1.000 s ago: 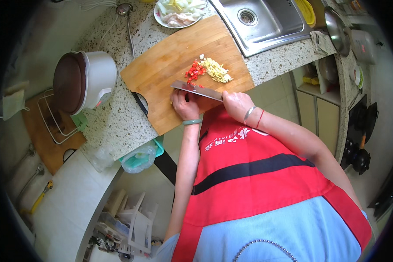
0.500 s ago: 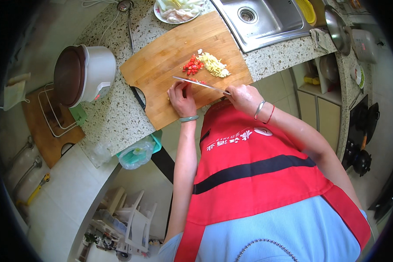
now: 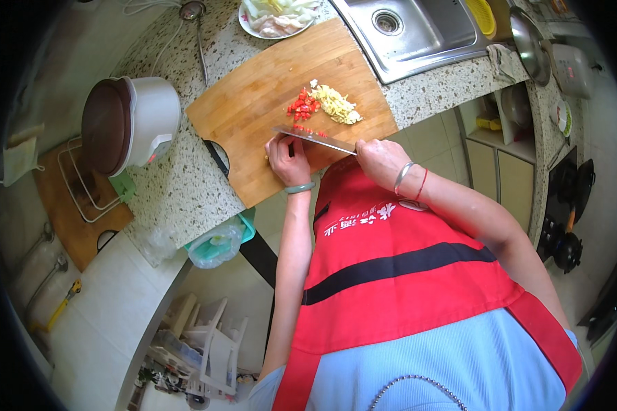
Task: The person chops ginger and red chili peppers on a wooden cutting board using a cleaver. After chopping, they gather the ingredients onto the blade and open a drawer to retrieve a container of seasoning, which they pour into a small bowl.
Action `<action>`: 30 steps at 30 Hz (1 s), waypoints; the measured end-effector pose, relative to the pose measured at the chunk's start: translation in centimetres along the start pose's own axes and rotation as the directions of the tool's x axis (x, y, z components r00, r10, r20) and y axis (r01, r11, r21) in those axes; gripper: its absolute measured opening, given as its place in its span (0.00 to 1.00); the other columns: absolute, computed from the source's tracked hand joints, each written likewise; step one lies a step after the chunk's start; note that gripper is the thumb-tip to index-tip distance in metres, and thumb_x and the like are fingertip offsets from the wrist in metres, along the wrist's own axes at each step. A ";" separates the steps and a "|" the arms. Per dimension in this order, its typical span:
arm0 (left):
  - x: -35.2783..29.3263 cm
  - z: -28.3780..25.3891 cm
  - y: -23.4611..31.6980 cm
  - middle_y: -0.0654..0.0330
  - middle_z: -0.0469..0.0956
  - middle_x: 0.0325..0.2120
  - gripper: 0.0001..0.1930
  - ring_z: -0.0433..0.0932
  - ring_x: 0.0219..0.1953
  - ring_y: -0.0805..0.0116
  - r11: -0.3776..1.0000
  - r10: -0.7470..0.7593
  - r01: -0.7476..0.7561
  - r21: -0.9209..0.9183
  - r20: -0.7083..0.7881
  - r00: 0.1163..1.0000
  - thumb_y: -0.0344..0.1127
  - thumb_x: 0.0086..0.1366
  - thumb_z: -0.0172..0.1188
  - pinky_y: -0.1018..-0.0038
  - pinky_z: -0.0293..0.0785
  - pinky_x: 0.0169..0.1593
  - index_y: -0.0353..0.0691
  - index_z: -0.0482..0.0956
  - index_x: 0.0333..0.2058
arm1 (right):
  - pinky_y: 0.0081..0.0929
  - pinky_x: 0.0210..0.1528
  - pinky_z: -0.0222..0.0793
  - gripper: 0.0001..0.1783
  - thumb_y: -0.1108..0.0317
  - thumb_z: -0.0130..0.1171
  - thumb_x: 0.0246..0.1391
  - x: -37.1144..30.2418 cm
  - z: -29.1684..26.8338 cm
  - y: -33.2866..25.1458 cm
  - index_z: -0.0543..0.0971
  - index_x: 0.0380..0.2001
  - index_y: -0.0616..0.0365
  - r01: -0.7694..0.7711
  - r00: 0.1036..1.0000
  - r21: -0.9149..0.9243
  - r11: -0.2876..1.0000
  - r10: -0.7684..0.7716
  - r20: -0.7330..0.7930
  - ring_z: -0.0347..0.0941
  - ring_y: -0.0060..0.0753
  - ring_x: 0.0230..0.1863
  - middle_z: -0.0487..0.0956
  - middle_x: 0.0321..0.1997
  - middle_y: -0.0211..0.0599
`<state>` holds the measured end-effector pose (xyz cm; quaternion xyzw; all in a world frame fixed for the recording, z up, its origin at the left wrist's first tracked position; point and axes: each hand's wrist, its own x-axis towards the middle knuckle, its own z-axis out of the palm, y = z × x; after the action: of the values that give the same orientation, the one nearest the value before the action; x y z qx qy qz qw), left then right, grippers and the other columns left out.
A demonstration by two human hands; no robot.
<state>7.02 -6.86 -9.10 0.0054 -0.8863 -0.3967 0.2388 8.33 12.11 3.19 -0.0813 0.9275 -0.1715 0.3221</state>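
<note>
My right hand (image 3: 382,163) is closed round the handle of a kitchen knife (image 3: 317,138), whose blade crosses the near part of a wooden cutting board (image 3: 253,89). Curled at the blade's tip end, my left hand (image 3: 287,162) rests on the board with fingers bent; whatever they pinch is hidden. A few red chili pieces (image 3: 307,129) lie along the far side of the blade. Beyond them sits a small heap of chopped red chili (image 3: 302,105), and beside it, to the right, a pale yellow heap that looks like chopped garlic or ginger (image 3: 336,105).
A plate (image 3: 247,26) of pale sliced food stands behind the board, with a ladle (image 3: 203,48) to its left. A steel sink (image 3: 425,61) is at the back right. The rice cooker (image 3: 154,113) stands left. A bagged green bin (image 3: 248,229) hangs at the counter's near edge.
The knife blade has tilted, showing more of its flat side, and its tip sits slightly nearer me. My right hand has shifted a little with it; my left hand has barely moved.
</note>
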 end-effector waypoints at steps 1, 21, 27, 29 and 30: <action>0.0 0.0 0.1 0.54 0.77 0.31 0.08 0.74 0.36 0.52 1.000 -0.006 0.006 -0.003 0.003 1.000 0.22 0.51 0.66 0.60 0.72 0.41 0.38 0.75 0.27 | 0.45 0.34 0.75 0.08 0.71 0.49 0.52 0.1 -0.2 -0.1 0.75 0.31 0.64 -0.012 1.000 0.004 1.000 0.012 0.022 0.80 0.54 0.32 0.80 0.28 0.54; 0.9 -0.3 0.8 0.58 0.77 0.32 0.06 0.74 0.36 0.56 0.990 0.014 -0.023 0.138 0.063 0.998 0.29 0.55 0.67 0.61 0.71 0.40 0.42 0.79 0.32 | 0.48 0.32 0.74 0.09 0.66 0.52 0.53 2.8 0.7 1.9 0.77 0.27 0.60 0.058 0.980 0.022 0.998 -0.052 -0.191 0.78 0.56 0.29 0.79 0.25 0.53; 0.0 0.2 -0.2 0.59 0.76 0.32 0.08 0.72 0.27 0.66 0.983 -0.174 0.176 -0.043 0.046 0.984 0.29 0.55 0.68 0.73 0.69 0.31 0.38 0.78 0.33 | 0.49 0.29 0.72 0.10 0.64 0.52 0.56 1.0 1.5 1.6 0.74 0.28 0.59 0.074 0.967 0.049 0.996 -0.059 -0.249 0.77 0.56 0.26 0.78 0.23 0.52; 0.3 0.0 0.6 0.59 0.76 0.33 0.07 0.71 0.26 0.67 0.972 -0.208 0.210 -0.102 0.025 0.978 0.28 0.56 0.67 0.74 0.69 0.30 0.37 0.78 0.33 | 0.49 0.28 0.71 0.10 0.63 0.52 0.56 0.6 2.1 1.8 0.74 0.28 0.60 0.081 0.964 0.088 0.993 -0.056 -0.260 0.77 0.56 0.25 0.78 0.23 0.52; 0.5 -0.2 1.0 0.59 0.76 0.34 0.07 0.71 0.26 0.68 0.965 -0.225 0.225 -0.132 0.016 0.974 0.28 0.56 0.67 0.74 0.69 0.30 0.37 0.78 0.33 | 0.49 0.28 0.71 0.11 0.63 0.52 0.57 0.4 2.4 1.9 0.74 0.28 0.60 0.077 0.964 0.109 0.991 -0.046 -0.263 0.76 0.56 0.25 0.78 0.22 0.52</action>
<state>6.86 -6.38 -8.06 0.0900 -0.8516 -0.4795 0.1918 9.46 13.10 0.47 -0.0675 0.9470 -0.2452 0.1963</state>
